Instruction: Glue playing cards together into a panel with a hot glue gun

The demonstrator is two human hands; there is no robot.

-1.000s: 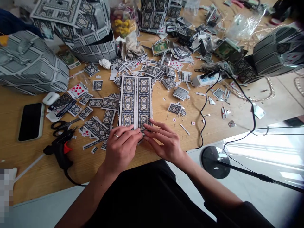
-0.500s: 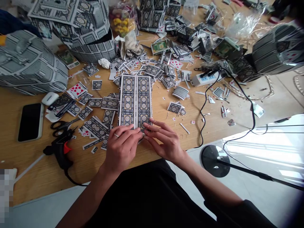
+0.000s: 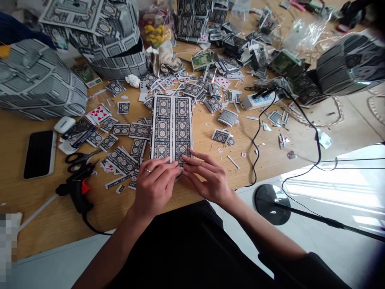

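Left hand (image 3: 155, 182): fingers together and bent, tips laid on the near end of the panel, left side. Right hand (image 3: 212, 178): fingers half extended over the near right corner, thumb low at the edge. Whether either pinches the card or only presses cannot be told.

Flat rectangular panel of blue-black and white patterned card backs (image 3: 162, 124): on the table in front of the person, both hands touching it. Two columns side by side, complete in outline as far as it shows; near end hidden under the fingers. Whether its pieces are fixed together cannot be seen.

Left of the panel: cut patterned card pieces (image 3: 122, 160), loose, not joined; black-handled scissors (image 3: 78, 158) and black glue gun with red trigger (image 3: 76, 190), both lying out of hand.

Beyond: heap of narrow card strips and offcuts (image 3: 195, 90), unassembled.

Outermost: grey rounded card-built form (image 3: 39, 84), far left; tall patterned card-built form (image 3: 194, 20), upright at back; both appear largely assembled. Amount left: undeterminable.
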